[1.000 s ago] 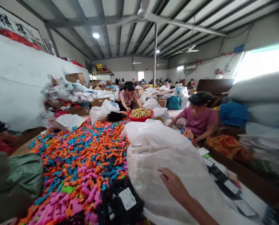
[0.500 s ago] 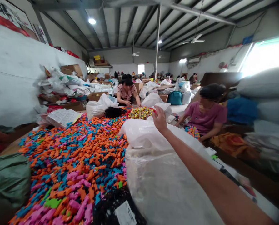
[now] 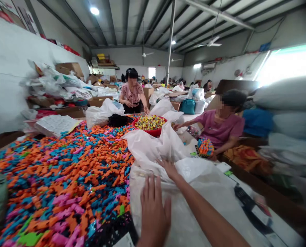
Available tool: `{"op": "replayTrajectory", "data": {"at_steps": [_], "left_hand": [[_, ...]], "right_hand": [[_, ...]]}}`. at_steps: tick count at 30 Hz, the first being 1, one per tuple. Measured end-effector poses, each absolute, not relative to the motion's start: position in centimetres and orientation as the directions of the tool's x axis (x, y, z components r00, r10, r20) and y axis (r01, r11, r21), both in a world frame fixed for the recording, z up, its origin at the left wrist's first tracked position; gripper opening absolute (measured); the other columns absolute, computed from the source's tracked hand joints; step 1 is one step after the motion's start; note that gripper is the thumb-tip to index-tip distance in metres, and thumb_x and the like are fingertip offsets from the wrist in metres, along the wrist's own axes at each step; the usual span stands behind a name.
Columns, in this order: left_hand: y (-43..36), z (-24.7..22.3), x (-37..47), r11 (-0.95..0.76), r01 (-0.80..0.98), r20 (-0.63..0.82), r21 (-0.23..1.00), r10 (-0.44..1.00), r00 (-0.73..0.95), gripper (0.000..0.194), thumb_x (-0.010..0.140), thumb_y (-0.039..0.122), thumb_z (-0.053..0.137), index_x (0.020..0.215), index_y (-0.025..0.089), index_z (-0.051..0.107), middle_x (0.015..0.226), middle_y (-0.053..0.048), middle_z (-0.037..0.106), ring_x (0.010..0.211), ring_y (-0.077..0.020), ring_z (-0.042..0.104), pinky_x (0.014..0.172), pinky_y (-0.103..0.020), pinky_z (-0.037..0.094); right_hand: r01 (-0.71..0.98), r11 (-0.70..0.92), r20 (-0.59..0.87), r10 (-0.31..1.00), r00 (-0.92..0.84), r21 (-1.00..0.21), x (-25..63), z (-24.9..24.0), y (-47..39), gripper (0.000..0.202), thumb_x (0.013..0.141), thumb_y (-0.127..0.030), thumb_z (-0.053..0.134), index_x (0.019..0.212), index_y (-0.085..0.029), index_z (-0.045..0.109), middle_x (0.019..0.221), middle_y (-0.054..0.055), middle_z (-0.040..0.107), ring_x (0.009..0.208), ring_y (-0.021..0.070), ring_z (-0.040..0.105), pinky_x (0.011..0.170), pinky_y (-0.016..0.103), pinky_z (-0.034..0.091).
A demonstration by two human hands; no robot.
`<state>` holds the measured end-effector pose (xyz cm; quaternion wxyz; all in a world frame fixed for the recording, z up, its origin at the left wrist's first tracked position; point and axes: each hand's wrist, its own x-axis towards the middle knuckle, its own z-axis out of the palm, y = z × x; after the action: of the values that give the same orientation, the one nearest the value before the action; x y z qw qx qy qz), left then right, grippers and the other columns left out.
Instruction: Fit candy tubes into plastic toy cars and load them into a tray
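Note:
A large, cloudy white plastic bag (image 3: 217, 188) stands right in front of me, its loose top bunched and folded. My right hand (image 3: 170, 169) rests on those folds with its fingers stretched out and spread; the fingertips are slightly blurred. Lower and closer to me, my left hand (image 3: 154, 206) is raised flat over the bag's left side, fingers up and thumb apart, with nothing in it. Left of the bag spreads a thick heap of small orange, blue, pink and green plastic pieces (image 3: 73, 168). What the bag holds cannot be made out.
Beyond the bag stands a red basin (image 3: 156, 132) of small yellow pieces. One person (image 3: 132, 94) works behind it; another, in a pink shirt (image 3: 221, 125), sits at right by a multicoloured cluster (image 3: 205, 147). A black bundle (image 3: 119, 120) and papers (image 3: 56, 124) lie on the heap.
My right hand has come down from above the bag's far edge onto its folds. My left hand has entered view. The bag's top now stands up more, and the view has shifted slightly.

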<state>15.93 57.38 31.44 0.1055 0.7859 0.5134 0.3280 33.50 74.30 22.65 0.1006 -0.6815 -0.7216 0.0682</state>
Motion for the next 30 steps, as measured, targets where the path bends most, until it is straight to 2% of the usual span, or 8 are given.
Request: {"op": "replayTrajectory", "data": {"at_steps": [2,5,10,14,17,20,24,30], "left_hand": [[63.4,31.5,17.5,-0.390,0.839,0.374,0.379,0.894,0.247,0.059,0.094,0.041,0.042,0.148,0.024,0.025,0.158,-0.011,0.019,0.146,-0.0333,0.009,0.114,-0.061,0.022],[68.5,28.8,19.0,-0.277,0.908,0.115,0.313,0.960,0.254,0.061,0.091,0.048,0.046,0.147,0.029,0.027,0.157,-0.010,0.017,0.145,-0.0357,0.010,0.110,-0.070,0.018],[69.7,22.8,19.3,-0.333,0.917,0.218,0.220,0.933,0.286,0.064,0.090,0.058,0.041,0.146,0.032,0.026,0.156,-0.011,0.021,0.146,-0.0342,0.010,0.109,-0.072,0.008],[69.8,21.5,19.2,-0.334,0.920,0.229,0.207,0.930,0.286,0.066,0.090,0.060,0.036,0.148,0.033,0.020,0.158,-0.010,0.014,0.146,-0.0334,0.006,0.109,-0.073,0.007],[70.1,21.3,19.4,-0.329,0.923,0.219,0.201,0.933,0.285,0.067,0.091,0.061,0.034,0.148,0.033,0.015,0.159,-0.009,0.009,0.147,-0.0324,0.001,0.110,-0.071,0.005],[70.2,20.9,19.5,-0.321,0.923,0.212,0.211,0.937,0.277,0.068,0.090,0.061,0.033,0.148,0.032,0.014,0.159,-0.010,0.007,0.147,-0.0321,-0.002,0.110,-0.070,0.001],[70.2,20.5,19.7,-0.319,0.920,0.232,0.229,0.936,0.267,0.068,0.090,0.063,0.033,0.149,0.032,0.016,0.159,-0.010,0.007,0.147,-0.0306,-0.004,0.111,-0.069,-0.003],[70.0,20.4,19.8,-0.314,0.921,0.243,0.230,0.935,0.258,0.068,0.090,0.061,0.035,0.148,0.031,0.017,0.159,-0.011,0.008,0.147,-0.0297,-0.003,0.112,-0.067,-0.003]], "right_hand": [[0.971,0.040,0.001,0.999,-0.041,-0.234,33.6,22.5,74.8,0.066,0.091,-0.012,0.039,0.146,-0.044,0.022,0.151,0.007,0.037,0.125,0.0295,0.050,0.104,0.053,0.038],[0.963,0.013,-0.048,0.999,-0.026,-0.268,33.5,22.2,75.4,0.063,0.093,-0.018,0.039,0.147,-0.044,0.021,0.155,0.005,0.030,0.132,0.0309,0.042,0.108,0.055,0.033],[0.901,-0.013,-0.095,0.995,-0.031,-0.434,33.8,22.3,76.2,0.056,0.094,-0.025,0.037,0.146,-0.042,0.025,0.155,0.006,0.031,0.138,0.0317,0.033,0.111,0.059,0.023],[0.770,0.026,-0.123,0.983,-0.134,-0.637,35.0,24.1,77.3,0.052,0.088,-0.030,0.056,0.139,-0.030,0.044,0.145,0.008,0.046,0.134,0.0266,0.041,0.113,0.049,0.029],[0.644,0.018,-0.135,0.973,-0.188,-0.765,36.3,26.2,78.7,0.031,0.086,-0.031,0.063,0.114,-0.017,0.063,0.123,0.008,0.063,0.116,0.0218,0.057,0.104,0.045,0.043],[0.486,-0.029,-0.125,0.978,-0.166,-0.874,37.4,28.6,80.5,0.021,0.086,-0.034,0.063,0.092,-0.014,0.067,0.102,0.004,0.068,0.098,0.0184,0.064,0.092,0.040,0.051],[0.156,-0.068,-0.082,0.993,-0.086,-0.986,37.1,31.7,83.1,0.031,0.081,-0.033,0.068,0.106,-0.015,0.064,0.090,0.003,0.070,0.080,0.0154,0.066,0.080,0.035,0.056],[-0.368,-0.034,-0.088,0.987,0.132,-0.929,36.0,33.3,86.3,0.043,0.086,-0.035,0.061,0.126,-0.025,0.049,0.127,0.009,0.059,0.099,0.0147,0.066,0.087,0.033,0.056]]}}
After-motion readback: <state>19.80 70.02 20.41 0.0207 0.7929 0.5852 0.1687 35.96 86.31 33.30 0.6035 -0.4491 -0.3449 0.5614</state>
